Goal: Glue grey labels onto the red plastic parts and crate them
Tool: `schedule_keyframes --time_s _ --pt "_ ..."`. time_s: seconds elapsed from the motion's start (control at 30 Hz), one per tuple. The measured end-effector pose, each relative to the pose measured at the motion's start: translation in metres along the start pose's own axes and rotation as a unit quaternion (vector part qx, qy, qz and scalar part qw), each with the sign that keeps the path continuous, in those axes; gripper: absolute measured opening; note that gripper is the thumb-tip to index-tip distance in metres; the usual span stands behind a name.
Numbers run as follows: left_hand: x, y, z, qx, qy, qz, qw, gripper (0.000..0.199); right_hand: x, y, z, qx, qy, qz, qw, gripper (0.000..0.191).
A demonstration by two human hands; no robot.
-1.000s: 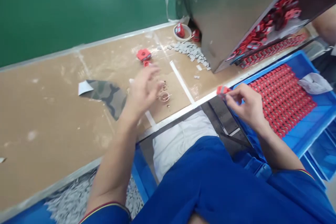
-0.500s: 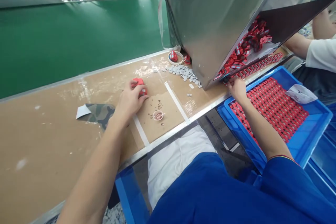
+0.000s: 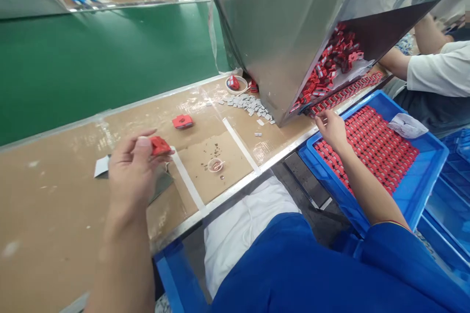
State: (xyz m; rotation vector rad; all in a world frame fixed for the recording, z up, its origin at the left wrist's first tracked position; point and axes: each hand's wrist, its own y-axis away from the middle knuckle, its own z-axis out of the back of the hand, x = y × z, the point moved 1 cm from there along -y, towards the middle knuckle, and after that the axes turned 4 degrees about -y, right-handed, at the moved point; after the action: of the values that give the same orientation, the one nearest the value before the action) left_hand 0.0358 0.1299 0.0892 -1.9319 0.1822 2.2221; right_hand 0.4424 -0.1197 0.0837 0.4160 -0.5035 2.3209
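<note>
Raised above the bench, my left hand [image 3: 134,164] grips a red part [image 3: 159,146] between thumb and fingers. Another red part [image 3: 182,121] lies on the bench to the right of that hand. My right hand [image 3: 331,127] is at the bench's front edge, its fingertips close to the near end of a row of red parts [image 3: 347,94]; its fingers are bent, and whether something small is between them cannot be made out. A small clear cup [image 3: 215,165] sits on the cardboard, with brown specks around it.
A large metal box [image 3: 290,24] with loose red parts [image 3: 323,71] stands at the right. Pale chips [image 3: 250,103] lie beside it. A blue tray [image 3: 422,200] holds rows of red parts. At the far right is another person's arm [image 3: 400,64].
My left hand has moved left and up with a red part in its grip, leaving another on the bench. My right hand stays near the row of red parts. The whole view has shifted slightly.
</note>
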Motion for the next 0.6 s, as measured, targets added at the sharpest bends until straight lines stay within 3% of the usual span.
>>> schedule_keyframes --time_s 0.07,0.13,0.2,0.3,0.37,0.47,0.6 --pt "0.002 0.022 0.006 0.012 0.119 0.075 0.99 0.057 0.019 0.017 0.013 0.024 -0.037 0.061 0.997 0.013" --pt "0.008 0.042 0.007 0.019 0.193 0.143 0.971 0.054 0.043 0.032 0.024 0.09 -0.075 0.134 0.984 0.016" --pt "0.017 0.06 0.002 0.022 0.235 0.202 0.951 0.046 0.07 0.04 0.032 0.188 -0.102 0.2 0.956 0.019" --pt "0.032 0.078 -0.009 0.033 0.265 0.25 0.931 0.051 0.109 0.039 0.031 0.322 -0.11 0.258 0.904 0.025" --pt "0.04 0.085 -0.013 0.032 0.28 0.246 0.927 0.056 0.133 0.033 0.018 0.369 -0.11 0.276 0.88 0.028" --pt "0.05 0.092 -0.01 0.028 0.294 0.195 0.935 0.064 0.165 0.026 -0.018 0.418 -0.139 0.291 0.849 0.031" --pt "0.061 0.1 -0.001 0.064 0.297 0.133 0.943 0.068 0.189 0.032 -0.074 0.407 -0.233 0.28 0.838 0.038"
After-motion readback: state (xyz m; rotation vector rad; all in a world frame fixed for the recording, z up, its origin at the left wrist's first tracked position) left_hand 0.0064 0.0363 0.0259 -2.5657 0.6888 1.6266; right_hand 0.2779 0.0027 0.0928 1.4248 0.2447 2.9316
